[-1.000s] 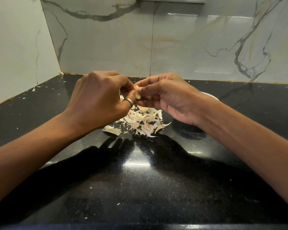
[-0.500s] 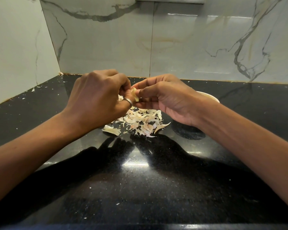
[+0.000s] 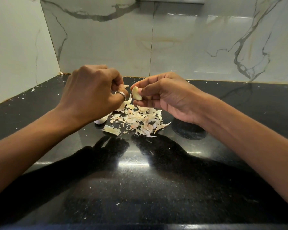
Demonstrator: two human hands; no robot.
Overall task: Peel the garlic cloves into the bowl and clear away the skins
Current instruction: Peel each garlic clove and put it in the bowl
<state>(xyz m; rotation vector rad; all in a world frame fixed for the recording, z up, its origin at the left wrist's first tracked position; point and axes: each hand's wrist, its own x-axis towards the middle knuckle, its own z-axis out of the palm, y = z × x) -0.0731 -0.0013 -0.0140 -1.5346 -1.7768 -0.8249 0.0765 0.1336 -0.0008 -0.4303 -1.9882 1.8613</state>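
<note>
Pinching the garlic clove (image 3: pixel 137 95) between thumb and fingertips, the right hand (image 3: pixel 170 98) holds it in the air above the back of the pile of skins (image 3: pixel 138 120). That pile lies on the black desk (image 3: pixel 140 188) toward its back edge, well in from the back-left corner. The left hand (image 3: pixel 93 95) hangs just beside the clove without touching it, fingers curled, and seems to pinch a flake of skin (image 3: pixel 126 86) at its fingertips.

To do this step well, I would turn the clove in the fingertips to check its hidden side, lift any skin there from one end along its length, and drop the flake onto the pile, not beyond it. The side in view looks bare and pale yellow, so I judge this clove nearly peeled.

The clove stands nearly upright, its long axis running up and down, with the upper end tipped a little toward the left hand. Which end is the root I cannot tell. A white unpeeled clove (image 3: pixel 101 121) seems to lie under the left wrist. The bowl does not show.
</note>
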